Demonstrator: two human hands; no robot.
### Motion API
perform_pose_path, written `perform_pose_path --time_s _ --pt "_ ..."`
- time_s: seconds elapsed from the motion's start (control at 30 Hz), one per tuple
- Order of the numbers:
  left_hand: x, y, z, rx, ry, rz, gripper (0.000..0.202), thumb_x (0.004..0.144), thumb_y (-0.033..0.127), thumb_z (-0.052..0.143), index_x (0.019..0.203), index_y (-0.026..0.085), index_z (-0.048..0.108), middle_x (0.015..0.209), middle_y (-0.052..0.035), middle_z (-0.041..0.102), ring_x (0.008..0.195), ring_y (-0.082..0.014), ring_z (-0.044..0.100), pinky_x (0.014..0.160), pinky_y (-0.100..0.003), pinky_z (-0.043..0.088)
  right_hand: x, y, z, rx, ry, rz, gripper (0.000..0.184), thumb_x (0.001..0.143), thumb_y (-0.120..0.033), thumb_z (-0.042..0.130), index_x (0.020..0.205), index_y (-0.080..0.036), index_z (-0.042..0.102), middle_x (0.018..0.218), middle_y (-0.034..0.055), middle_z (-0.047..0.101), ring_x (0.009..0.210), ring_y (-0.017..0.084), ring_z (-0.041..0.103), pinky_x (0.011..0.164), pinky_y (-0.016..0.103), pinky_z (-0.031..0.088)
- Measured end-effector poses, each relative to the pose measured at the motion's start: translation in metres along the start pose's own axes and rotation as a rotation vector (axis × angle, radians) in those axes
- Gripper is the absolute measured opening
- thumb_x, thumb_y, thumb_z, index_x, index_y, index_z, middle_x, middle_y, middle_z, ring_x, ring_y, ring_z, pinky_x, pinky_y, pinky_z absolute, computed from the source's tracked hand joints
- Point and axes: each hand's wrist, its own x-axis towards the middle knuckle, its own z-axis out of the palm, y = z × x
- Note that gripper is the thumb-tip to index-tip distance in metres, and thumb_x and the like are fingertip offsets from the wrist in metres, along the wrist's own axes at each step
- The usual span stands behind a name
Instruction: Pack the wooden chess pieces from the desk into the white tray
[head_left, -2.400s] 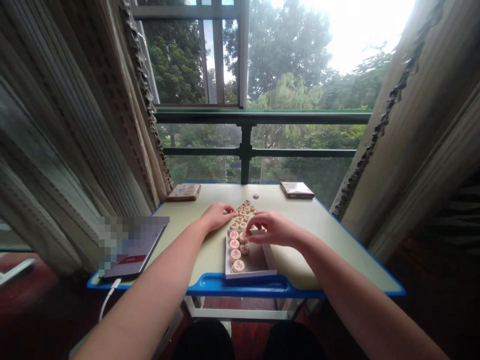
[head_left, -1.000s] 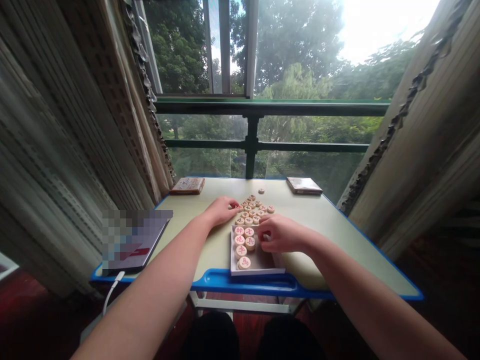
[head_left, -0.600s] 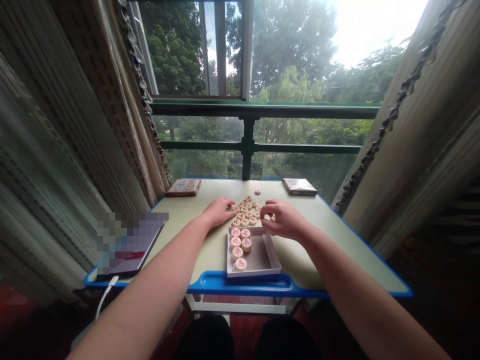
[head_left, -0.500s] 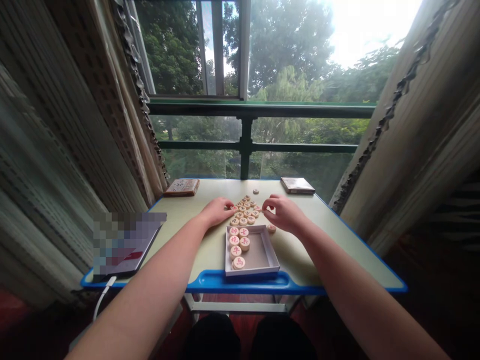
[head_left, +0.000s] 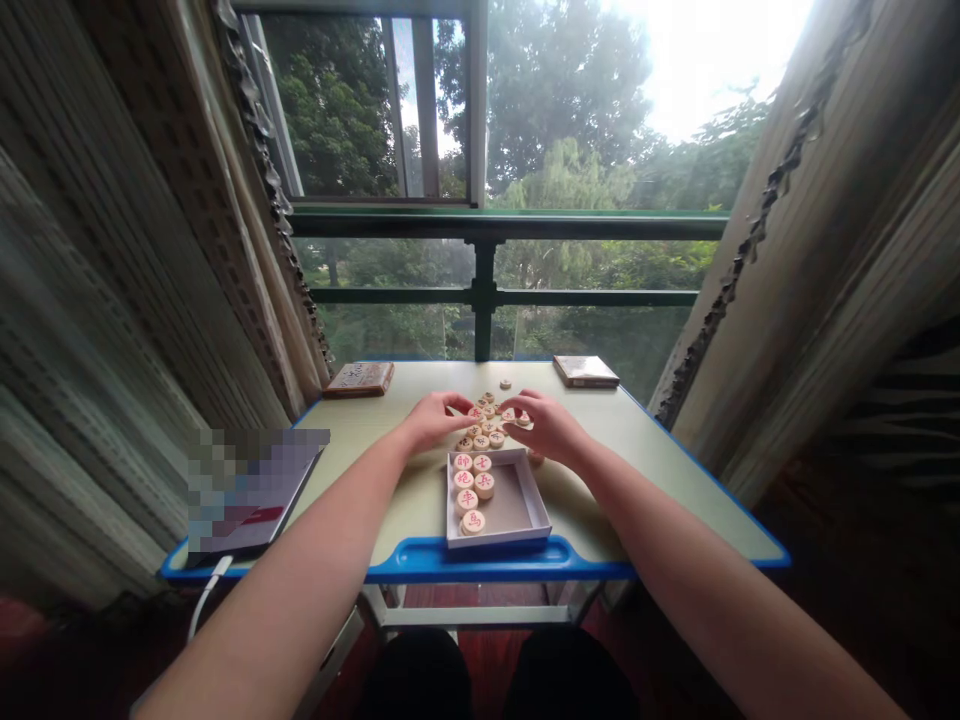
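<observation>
Wooden Chinese chess pieces (head_left: 481, 442) with carved characters form a loose cluster on the table, beyond an open shallow box (head_left: 537, 497). My left hand (head_left: 437, 420) is at the cluster's left side, its thumb and forefinger at the edges of a red-marked chess piece (head_left: 475, 412). From the right, my right hand (head_left: 550, 424) reaches over the cluster with fingers curved and thumb apart. Close to its fingertips lies another red-marked piece (head_left: 508, 415); contact with it cannot be made out. Inside the box, red-marked pieces (head_left: 466, 502) stand along the left side, some stacked.
One piece (head_left: 505, 384) lies alone farther back. A brown box (head_left: 360, 379) is at the table's back left, a flat box (head_left: 586, 371) at the back right. A blurred-out laptop-like device (head_left: 262, 500) with a white cable (head_left: 202, 600) occupies the left edge. Curtains (head_left: 720, 300) flank the window.
My right hand has moved left, in over the cluster and nearer to my left hand. My left fingers have closed in on the red-marked piece. The view has shifted slightly.
</observation>
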Motion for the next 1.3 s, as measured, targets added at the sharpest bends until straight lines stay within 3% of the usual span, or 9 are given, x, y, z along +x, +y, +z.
perform_pose_path --time_s 0.33,0.47,0.77,0.87,0.97,1.07,1.2,1.3 --pt "-0.003 0.008 -0.003 -0.264 -0.123 -0.011 0.042 0.056 0.039 0.075 0.087 0.013 0.063 0.088 -0.0074 0.066 0.076 -0.0153 0.060 0.070 -0.028 0.046 -0.001 -0.009 0.007 0.091 -0.009 -0.099 0.025 0.076 -0.030 0.061 0.096 -0.017 0.062 0.080 0.0035 0.057 0.065 0.011 0.050 0.062 0.024 0.042" --pt "-0.007 0.013 -0.004 -0.316 -0.205 -0.012 0.042 0.055 0.038 0.076 0.087 0.013 0.064 0.088 -0.0072 0.065 0.078 -0.0159 0.060 0.072 -0.029 0.046 -0.001 -0.012 0.007 0.115 0.018 -0.102 0.023 0.076 -0.030 0.061 0.093 -0.016 0.062 0.076 0.0032 0.057 0.064 0.011 0.049 0.060 0.023 0.041" --pt "-0.013 0.023 -0.005 -0.367 -0.250 0.012 0.046 0.056 0.038 0.075 0.093 0.013 0.064 0.090 -0.0080 0.066 0.075 -0.0153 0.058 0.065 -0.027 0.044 -0.001 -0.016 0.002 0.174 0.030 -0.031 0.020 0.071 -0.030 0.063 0.084 -0.015 0.062 0.069 0.0002 0.055 0.059 0.009 0.044 0.056 0.021 0.036" --pt "-0.011 0.020 -0.007 -0.314 -0.188 0.009 0.049 0.060 0.045 0.071 0.098 0.014 0.065 0.087 -0.0078 0.066 0.067 -0.0125 0.054 0.057 -0.025 0.039 -0.003 -0.021 -0.011 0.184 -0.076 0.008 0.020 0.070 -0.031 0.064 0.082 -0.014 0.062 0.066 -0.0013 0.051 0.059 0.009 0.042 0.055 0.021 0.033" --pt "-0.008 0.017 -0.008 -0.278 -0.045 0.006 0.047 0.061 0.048 0.069 0.092 0.012 0.066 0.082 -0.0075 0.066 0.062 -0.0106 0.051 0.054 -0.024 0.037 -0.007 -0.030 -0.030 0.188 -0.311 -0.041 0.022 0.069 -0.033 0.065 0.082 -0.015 0.063 0.065 -0.0032 0.046 0.057 0.008 0.040 0.052 0.020 0.031" --pt "-0.005 0.014 -0.007 -0.256 0.008 -0.027 0.043 0.062 0.049 0.067 0.085 0.012 0.066 0.081 -0.0077 0.066 0.061 -0.0104 0.050 0.054 -0.024 0.038 -0.012 -0.037 -0.042 0.185 -0.524 -0.115 0.023 0.068 -0.034 0.066 0.083 -0.017 0.065 0.066 -0.0035 0.046 0.058 0.007 0.041 0.052 0.019 0.030" --pt "-0.002 0.008 -0.003 -0.206 0.007 -0.054 0.043 0.062 0.049 0.066 0.082 0.012 0.066 0.079 -0.0073 0.066 0.062 -0.0113 0.051 0.056 -0.025 0.040 -0.018 -0.043 -0.038 0.136 -0.688 -0.144 0.026 0.065 -0.037 0.069 0.082 -0.018 0.069 0.062 -0.0043 0.046 0.053 0.006 0.039 0.050 0.019 0.028" --pt "0.002 -0.001 0.000 -0.172 0.002 -0.046 0.043 0.062 0.048 0.066 0.085 0.011 0.065 0.079 -0.0075 0.066 0.068 -0.0140 0.054 0.058 -0.026 0.041 -0.021 -0.047 -0.030 0.088 -0.720 -0.115 0.024 0.064 -0.035 0.070 0.081 -0.018 0.072 0.058 -0.0045 0.049 0.050 0.005 0.038 0.047 0.019 0.025"
